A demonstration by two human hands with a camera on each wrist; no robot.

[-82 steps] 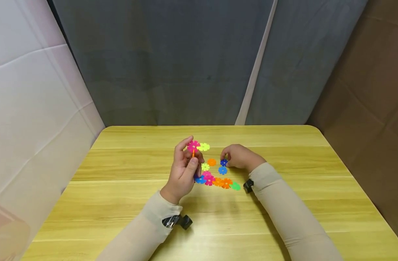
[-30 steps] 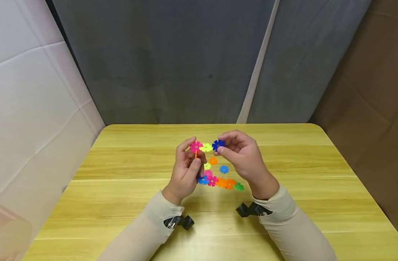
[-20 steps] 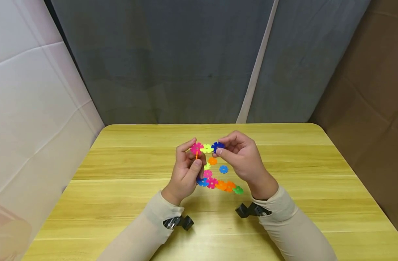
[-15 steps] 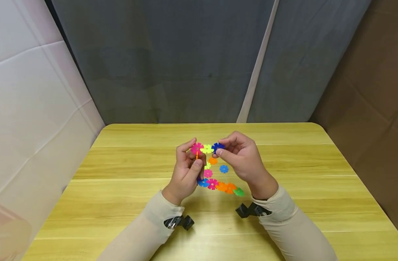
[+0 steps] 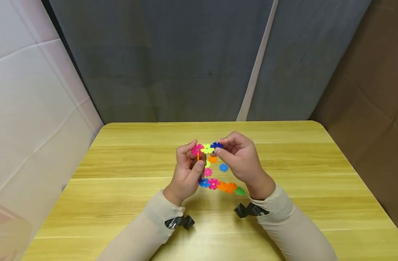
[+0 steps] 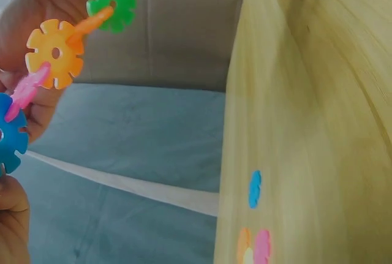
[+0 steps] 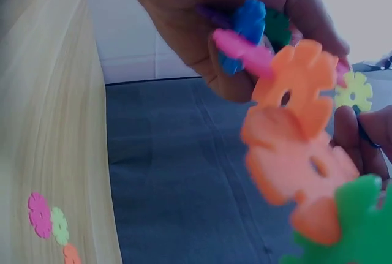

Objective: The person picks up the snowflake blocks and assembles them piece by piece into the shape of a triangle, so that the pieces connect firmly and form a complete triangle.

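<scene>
My left hand [image 5: 185, 173] pinches the snowflake-disc chain [image 5: 218, 185] above the table [image 5: 120, 203] centre; my right hand [image 5: 241, 159] pinches a dark blue disc [image 5: 216, 145] at its top end (joint hidden by fingers). Loose discs [image 5: 223, 167] lie beneath, with open wood from 3 to 9 o'clock.

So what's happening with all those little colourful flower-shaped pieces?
A person is joining plastic snowflake discs into a chain above a wooden table. The left hand holds the chain near its pink disc and yellow-green disc, while the right hand pinches a dark blue disc against the yellow-green one's edge. The chain's lower end hangs below the hands. A few loose discs, such as a blue one, lie flat on the table.
</scene>
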